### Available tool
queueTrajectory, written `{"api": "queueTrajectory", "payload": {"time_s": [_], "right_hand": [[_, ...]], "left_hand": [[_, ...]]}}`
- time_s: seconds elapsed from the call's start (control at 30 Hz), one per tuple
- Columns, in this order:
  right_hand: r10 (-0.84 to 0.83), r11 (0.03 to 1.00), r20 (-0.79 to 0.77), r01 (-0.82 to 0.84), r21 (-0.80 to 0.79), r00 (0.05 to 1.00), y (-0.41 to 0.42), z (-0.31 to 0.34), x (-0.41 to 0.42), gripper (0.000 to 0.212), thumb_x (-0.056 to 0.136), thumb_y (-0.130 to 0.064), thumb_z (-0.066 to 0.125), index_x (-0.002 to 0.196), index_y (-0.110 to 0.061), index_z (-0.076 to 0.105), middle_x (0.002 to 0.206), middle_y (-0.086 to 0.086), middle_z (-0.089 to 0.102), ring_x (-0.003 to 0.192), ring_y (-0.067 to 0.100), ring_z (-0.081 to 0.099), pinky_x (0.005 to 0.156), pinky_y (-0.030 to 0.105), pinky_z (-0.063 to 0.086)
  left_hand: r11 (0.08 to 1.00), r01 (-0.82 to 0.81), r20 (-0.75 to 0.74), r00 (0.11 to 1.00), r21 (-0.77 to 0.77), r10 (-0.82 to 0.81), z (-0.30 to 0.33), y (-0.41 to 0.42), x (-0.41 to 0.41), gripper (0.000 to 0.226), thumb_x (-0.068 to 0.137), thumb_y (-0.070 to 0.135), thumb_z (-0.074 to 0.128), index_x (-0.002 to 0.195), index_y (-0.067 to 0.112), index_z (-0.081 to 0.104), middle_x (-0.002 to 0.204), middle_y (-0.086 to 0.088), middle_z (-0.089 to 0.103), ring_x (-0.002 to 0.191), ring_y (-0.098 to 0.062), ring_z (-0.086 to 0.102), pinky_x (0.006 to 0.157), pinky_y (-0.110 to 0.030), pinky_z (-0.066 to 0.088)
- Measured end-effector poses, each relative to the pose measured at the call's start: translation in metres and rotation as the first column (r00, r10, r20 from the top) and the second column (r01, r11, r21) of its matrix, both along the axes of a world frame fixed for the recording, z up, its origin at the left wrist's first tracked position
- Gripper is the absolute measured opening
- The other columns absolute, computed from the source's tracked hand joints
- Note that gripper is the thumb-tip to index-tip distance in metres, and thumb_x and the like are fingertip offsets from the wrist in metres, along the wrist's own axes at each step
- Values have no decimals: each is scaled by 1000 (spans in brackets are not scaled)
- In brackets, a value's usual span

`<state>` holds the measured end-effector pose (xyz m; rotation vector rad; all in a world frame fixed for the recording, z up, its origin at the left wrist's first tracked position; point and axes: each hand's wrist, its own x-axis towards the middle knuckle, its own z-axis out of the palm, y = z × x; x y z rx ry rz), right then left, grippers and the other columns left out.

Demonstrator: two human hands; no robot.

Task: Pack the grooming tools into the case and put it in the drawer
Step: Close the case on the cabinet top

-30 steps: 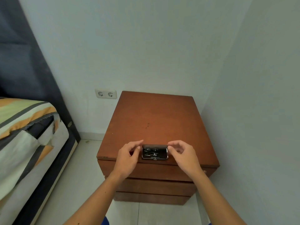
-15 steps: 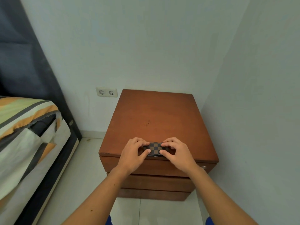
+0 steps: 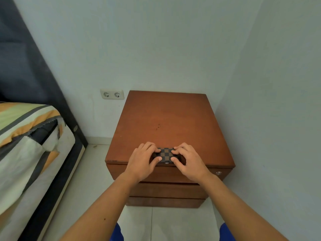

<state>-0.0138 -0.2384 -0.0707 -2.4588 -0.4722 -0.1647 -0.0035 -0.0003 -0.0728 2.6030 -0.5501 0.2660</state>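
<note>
A small case (image 3: 165, 154) with a brown and black checkered lid lies closed near the front edge of the brown wooden nightstand (image 3: 166, 119). My left hand (image 3: 143, 160) grips its left end and my right hand (image 3: 188, 160) grips its right end, fingers on the lid and thumbs at the front. The grooming tools are hidden inside. Below the top, the upper drawer (image 3: 119, 171) is closed, with a small metal lock (image 3: 219, 173) at its right.
The nightstand stands in a corner, a white wall close on its right. A double wall socket (image 3: 112, 94) is left of it. A bed with striped bedding (image 3: 26, 136) fills the left side. Two more closed drawers sit below. Pale floor tiles (image 3: 97, 180) lie between bed and nightstand.
A second ago the case lay open with metal tools showing. Both hands folded the checkered lid shut and now press on it. The view has shifted slightly.
</note>
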Motion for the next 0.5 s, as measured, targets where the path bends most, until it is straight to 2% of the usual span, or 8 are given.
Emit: {"api": "queueTrajectory", "payload": {"time_s": [0.07, 0.17, 0.23, 0.33, 0.4, 0.47, 0.5], "right_hand": [[-13, 1000, -8, 13, -9, 1000, 1, 4, -3, 31, 101, -37, 64, 127, -20, 69, 124, -12, 56, 120, 11, 50, 104, 33, 49], [-94, 996, 36, 94, 7, 995, -13, 7, -13, 31, 100, -39, 64, 126, -23, 70, 124, -12, 58, 120, 10, 48, 104, 36, 49], [-209, 978, 84, 208, 17, 974, -37, 5, -23, 37, 96, -46, 67, 125, -23, 70, 124, -11, 58, 122, 10, 48, 105, 36, 48], [-455, 890, 87, 456, 11, 886, -77, -4, -41, 62, 86, -59, 74, 135, -23, 63, 138, -1, 51, 134, 20, 44, 114, 41, 42], [-639, 766, -21, 638, 80, 769, -98, -12, -52, 87, 79, -62, 80, 146, -16, 51, 148, 8, 42, 140, 28, 37, 117, 48, 39], [-734, 630, -196, 760, 160, 650, -110, -21, -56, 105, 75, -64, 81, 152, -7, 40, 154, 18, 38, 145, 36, 34, 118, 54, 36], [-727, 589, -298, 785, 192, 619, -113, -23, -57, 109, 75, -67, 80, 153, -4, 37, 156, 20, 39, 146, 37, 35, 119, 55, 36]], "left_hand": [[1000, -11, -9, 1000, 6, 11, 2, -2, -5, 29, 101, 47, 58, 124, 30, 60, 126, 15, 54, 108, -14, 53, 85, -30, 45], [999, -34, -15, 999, -16, 34, 4, 10, -17, 42, 103, 58, 44, 131, 32, 60, 132, 15, 57, 119, -10, 51, 96, -33, 46], [991, -126, 30, 991, -53, 128, 2, 34, -26, 50, 103, 62, 37, 129, 30, 65, 130, 11, 61, 125, -10, 50, 103, -35, 45], [950, -306, 116, 943, -66, 312, -7, 79, -37, 52, 101, 59, 48, 129, 20, 67, 133, 0, 62, 129, -19, 50, 109, -40, 42], [876, -460, 24, 883, -143, 468, -11, 96, -41, 56, 100, 54, 56, 138, 13, 59, 141, -8, 57, 136, -25, 46, 115, -46, 40], [738, -598, -210, 802, -313, 560, -16, 106, -41, 67, 100, 55, 56, 148, 10, 47, 151, -13, 50, 142, -30, 43, 119, -50, 37], [659, -639, -342, 769, -396, 540, -17, 107, -41, 71, 100, 59, 52, 151, 11, 44, 153, -14, 49, 143, -31, 43, 119, -51, 37]]}}
